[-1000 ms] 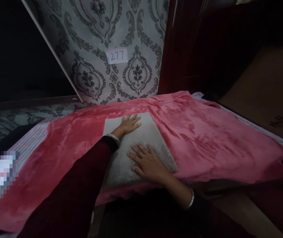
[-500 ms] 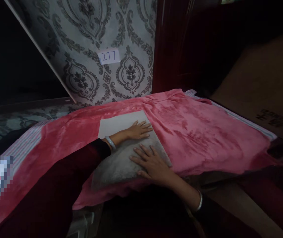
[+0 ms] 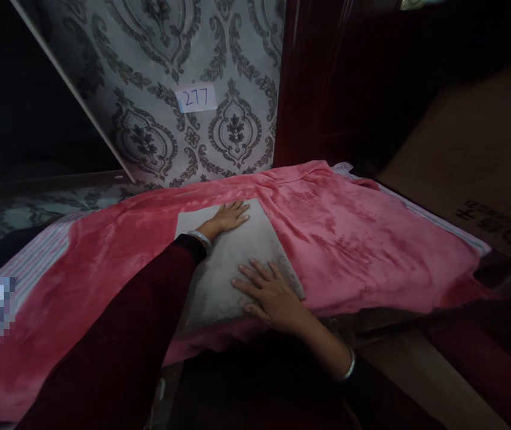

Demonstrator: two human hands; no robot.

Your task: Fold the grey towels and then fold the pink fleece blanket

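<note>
A light grey, flat rectangular cloth [image 3: 224,280] with a soft-looking surface lies spread on a pink plush blanket [image 3: 349,239]. My left hand [image 3: 229,216] rests palm down near the cloth's far edge, fingers stretched out. Lower and to the right, my right hand [image 3: 276,295] lies flat on the cloth near its right edge, fingers spread. Neither hand grips anything. A silver bracelet [image 3: 199,237] circles my left wrist, and another bracelet [image 3: 350,364] is on my right wrist. My left sleeve hides part of the cloth's left side.
Patterned wallpaper [image 3: 233,128] rises behind the blanket, bearing a paper label [image 3: 196,97] marked 277. A dark screen-like panel [image 3: 27,107] stands at the left. A brown cardboard box [image 3: 474,161] is at the right. Striped fabric [image 3: 43,248] shows under the blanket.
My left hand has slid left and slightly away over the cloth, towards its far edge. My right hand stays in nearly the same place.
</note>
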